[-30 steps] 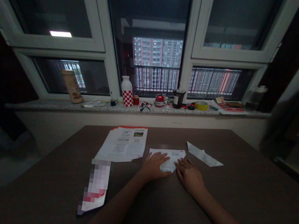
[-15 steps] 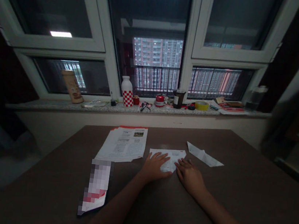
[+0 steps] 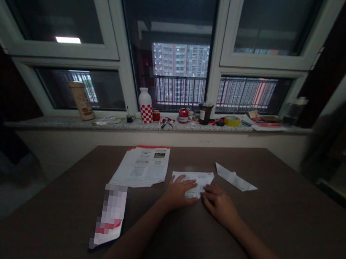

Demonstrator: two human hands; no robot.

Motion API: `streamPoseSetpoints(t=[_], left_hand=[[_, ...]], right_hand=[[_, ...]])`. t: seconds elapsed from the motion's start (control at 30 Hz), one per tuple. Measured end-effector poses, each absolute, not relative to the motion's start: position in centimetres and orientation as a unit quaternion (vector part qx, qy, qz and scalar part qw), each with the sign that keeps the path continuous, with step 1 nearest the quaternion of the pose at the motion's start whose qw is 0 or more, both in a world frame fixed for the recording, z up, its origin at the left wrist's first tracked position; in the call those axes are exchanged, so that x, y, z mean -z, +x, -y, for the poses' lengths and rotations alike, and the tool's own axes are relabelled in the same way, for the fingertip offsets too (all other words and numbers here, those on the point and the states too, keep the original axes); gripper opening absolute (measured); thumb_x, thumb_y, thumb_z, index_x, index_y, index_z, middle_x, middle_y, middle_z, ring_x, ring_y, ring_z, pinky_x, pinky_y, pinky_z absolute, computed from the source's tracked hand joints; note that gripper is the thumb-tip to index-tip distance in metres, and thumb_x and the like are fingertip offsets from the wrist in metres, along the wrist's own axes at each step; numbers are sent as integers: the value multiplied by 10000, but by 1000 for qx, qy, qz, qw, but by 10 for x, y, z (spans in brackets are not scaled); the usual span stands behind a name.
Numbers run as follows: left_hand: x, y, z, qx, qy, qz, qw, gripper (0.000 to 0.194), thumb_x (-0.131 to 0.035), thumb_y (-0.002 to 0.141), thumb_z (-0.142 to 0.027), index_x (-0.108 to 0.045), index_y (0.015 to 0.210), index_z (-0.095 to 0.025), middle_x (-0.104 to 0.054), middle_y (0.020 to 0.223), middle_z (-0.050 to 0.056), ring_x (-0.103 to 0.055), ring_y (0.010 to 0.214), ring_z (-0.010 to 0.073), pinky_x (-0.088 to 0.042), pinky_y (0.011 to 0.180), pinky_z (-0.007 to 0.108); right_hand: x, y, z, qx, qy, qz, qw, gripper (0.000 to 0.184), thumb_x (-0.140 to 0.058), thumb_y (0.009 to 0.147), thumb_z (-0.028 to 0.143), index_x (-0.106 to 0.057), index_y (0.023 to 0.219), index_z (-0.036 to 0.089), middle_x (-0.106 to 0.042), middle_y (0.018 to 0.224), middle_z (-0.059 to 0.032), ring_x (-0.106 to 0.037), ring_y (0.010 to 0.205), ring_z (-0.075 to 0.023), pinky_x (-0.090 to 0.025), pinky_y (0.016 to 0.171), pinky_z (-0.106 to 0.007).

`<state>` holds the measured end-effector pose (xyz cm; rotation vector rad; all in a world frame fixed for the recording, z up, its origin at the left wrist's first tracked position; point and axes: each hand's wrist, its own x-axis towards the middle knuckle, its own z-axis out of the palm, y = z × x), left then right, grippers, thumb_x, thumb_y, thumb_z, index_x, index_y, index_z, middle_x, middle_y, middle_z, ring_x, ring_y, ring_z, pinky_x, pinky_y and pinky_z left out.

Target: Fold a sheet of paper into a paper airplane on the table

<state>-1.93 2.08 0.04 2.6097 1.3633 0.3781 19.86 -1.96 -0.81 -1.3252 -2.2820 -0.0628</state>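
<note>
A folded sheet of printed white paper [image 3: 200,177] lies on the brown table in front of me. My left hand [image 3: 180,193] rests on its left part with the fingers spread, nothing gripped. At the paper's lower right edge is my right hand [image 3: 219,203], palm down, fingers stretched out and fingertips touching the paper. Beyond it, to the right, a folded white paper boat [image 3: 235,179] lies on the table. Parts of the sheet are hidden under my fingers.
A stack of printed sheets [image 3: 142,168] lies left on the table [image 3: 62,217], with a phone [image 3: 112,219], its screen blurred out, nearer me. The windowsill [image 3: 112,128] behind holds a checkered bottle [image 3: 146,107], a tan tumbler [image 3: 81,101], a dark cup [image 3: 205,114] and yellow tape [image 3: 232,120].
The fingers of my right hand have shifted slightly at the paper's right edge. My left hand stays on the sheet. The whole view has moved a little.
</note>
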Motion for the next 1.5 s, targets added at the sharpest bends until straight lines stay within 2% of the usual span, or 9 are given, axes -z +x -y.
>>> streamPoseSetpoints(t=[0.1, 0.4, 0.5, 0.67, 0.77, 0.97, 1.13, 1.33, 1.5], left_hand=[[0, -20, -21, -124, 874, -461, 88, 623, -525, 803, -669, -450, 1365, -411, -451, 1460, -63, -249, 1399, 322, -127, 1127, 621], [4, -20, -23, -127, 876, -457, 87, 621, -527, 796, -678, -458, 1357, -420, -442, 1465, -74, -239, 1403, 320, -111, 1128, 630], [3, -19, -23, -123, 876, -459, 84, 626, -524, 791, -690, -458, 1355, -426, -440, 1466, -77, -251, 1399, 317, -97, 1134, 624], [0, -19, -21, -122, 877, -458, 79, 621, -512, 807, -674, -432, 1373, -428, -444, 1464, -76, -250, 1399, 316, -116, 1131, 622], [0, -19, -21, -126, 879, -454, 80, 614, -509, 814, -666, -430, 1375, -429, -447, 1462, -75, -251, 1398, 318, -113, 1130, 624], [2, -20, -22, -130, 877, -455, 85, 614, -510, 808, -678, -438, 1366, -431, -440, 1466, -82, -255, 1400, 309, -100, 1135, 618], [2, -19, -22, -118, 875, -462, 87, 617, -517, 804, -678, -441, 1363, -429, -427, 1475, -79, -238, 1407, 306, -99, 1134, 622], [0, -19, -20, -120, 876, -460, 83, 615, -514, 808, -674, -456, 1359, -407, -423, 1479, -64, -234, 1408, 305, -101, 1141, 608], [0, -20, -21, -123, 875, -459, 89, 614, -520, 800, -683, -468, 1348, -410, -442, 1466, -73, -250, 1401, 312, -93, 1139, 618]], right_hand=[[3, 198, 24, 23, -468, 847, 249, 276, -480, 918, 297, -749, 976, 275, -680, 1143, -42, -598, 1087, -208, -438, 991, -361], [2, 194, 20, 88, -563, 793, 215, 272, -477, 923, 298, -743, 930, 239, -651, 978, -81, -578, 965, -237, -459, 856, -366], [1, 195, 19, 101, -579, 780, 215, 296, -454, 935, 286, -743, 944, 225, -646, 981, -97, -576, 961, -250, -457, 858, -384], [2, 196, 19, 79, -488, 836, 238, 285, -485, 938, 295, -679, 1147, 290, -634, 1130, -71, -551, 1071, -236, -417, 951, -396], [4, 196, 19, 64, -460, 854, 233, 280, -479, 944, 284, -683, 1135, 291, -646, 1152, -49, -553, 1094, -217, -380, 1009, -400], [7, 192, 18, 58, -474, 850, 222, 295, -450, 946, 269, -697, 1108, 268, -684, 1067, -41, -601, 1030, -185, -327, 1070, -391], [4, 188, 21, 68, -501, 838, 205, 302, -439, 940, 271, -705, 1083, 268, -683, 1057, -40, -605, 1006, -192, -347, 1039, -384], [-3, 185, 25, 90, -555, 808, 175, 311, -427, 944, 296, -727, 1002, 237, -651, 1042, -78, -572, 1022, -229, -415, 901, -363], [-5, 184, 26, 106, -587, 787, 157, 322, -409, 954, 304, -715, 1030, 243, -619, 1059, -82, -554, 1014, -225, -407, 869, -348]])
